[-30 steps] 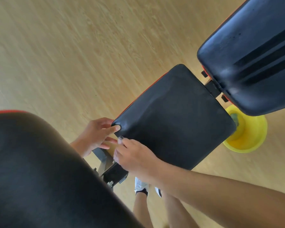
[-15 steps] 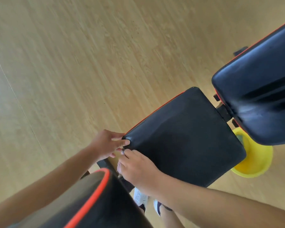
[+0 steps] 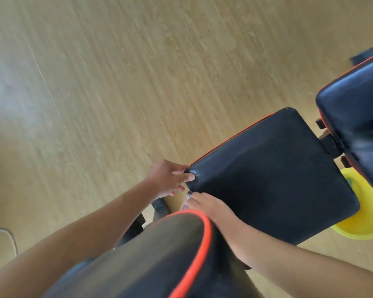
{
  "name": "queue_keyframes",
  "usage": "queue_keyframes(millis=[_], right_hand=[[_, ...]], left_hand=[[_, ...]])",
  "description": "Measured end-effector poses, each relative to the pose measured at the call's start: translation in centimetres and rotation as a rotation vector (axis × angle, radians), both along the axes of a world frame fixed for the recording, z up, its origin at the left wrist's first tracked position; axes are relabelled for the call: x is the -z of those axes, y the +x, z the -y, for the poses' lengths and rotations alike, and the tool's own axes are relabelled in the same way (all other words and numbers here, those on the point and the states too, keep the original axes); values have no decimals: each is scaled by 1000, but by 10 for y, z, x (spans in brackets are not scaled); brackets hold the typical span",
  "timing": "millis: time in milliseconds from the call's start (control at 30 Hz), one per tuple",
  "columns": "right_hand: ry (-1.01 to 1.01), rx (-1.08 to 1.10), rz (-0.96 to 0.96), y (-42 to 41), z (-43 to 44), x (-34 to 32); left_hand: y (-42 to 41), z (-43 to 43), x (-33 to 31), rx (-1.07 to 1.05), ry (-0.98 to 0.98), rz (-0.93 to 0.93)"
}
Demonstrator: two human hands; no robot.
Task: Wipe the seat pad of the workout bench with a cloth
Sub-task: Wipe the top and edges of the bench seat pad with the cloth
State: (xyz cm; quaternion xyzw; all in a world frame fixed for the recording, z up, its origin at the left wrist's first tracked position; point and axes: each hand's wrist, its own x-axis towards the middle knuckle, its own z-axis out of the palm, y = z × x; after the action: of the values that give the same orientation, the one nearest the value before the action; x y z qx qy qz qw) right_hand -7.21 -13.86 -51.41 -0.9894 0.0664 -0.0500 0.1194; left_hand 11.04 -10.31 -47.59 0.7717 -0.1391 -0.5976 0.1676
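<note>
The black seat pad (image 3: 278,179) with red piping lies at centre right, tilted across the view. My left hand (image 3: 167,179) grips its near left corner, thumb pressed on top and fingers under the edge. Just beside it, my right hand (image 3: 211,209) lies on the pad's near edge with its fingertips curled over the rim. Its lower part is hidden behind a black pad with orange trim (image 3: 159,254). No cloth is in view.
The bench's black back pad (image 3: 357,125) rises at the right, joined to the seat by a black bracket. A yellow basin (image 3: 362,226) sits on the wooden floor under the bench. A grey cable (image 3: 8,235) loops at the lower left.
Both hands have stayed on the seat pad's near corner. The view has swung, so the bench now sits lower and further right, and the orange-trimmed pad moved from the left to bottom centre.
</note>
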Motion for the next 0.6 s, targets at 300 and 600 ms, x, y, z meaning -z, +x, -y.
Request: queue_keyframes(millis=[300, 600], right_hand=[[254, -407, -110, -47, 33, -38], [576, 590, 206, 36, 116, -29]], left_hand=[[-3, 0, 0, -1, -6, 8], [-4, 1, -1, -20, -3, -1]])
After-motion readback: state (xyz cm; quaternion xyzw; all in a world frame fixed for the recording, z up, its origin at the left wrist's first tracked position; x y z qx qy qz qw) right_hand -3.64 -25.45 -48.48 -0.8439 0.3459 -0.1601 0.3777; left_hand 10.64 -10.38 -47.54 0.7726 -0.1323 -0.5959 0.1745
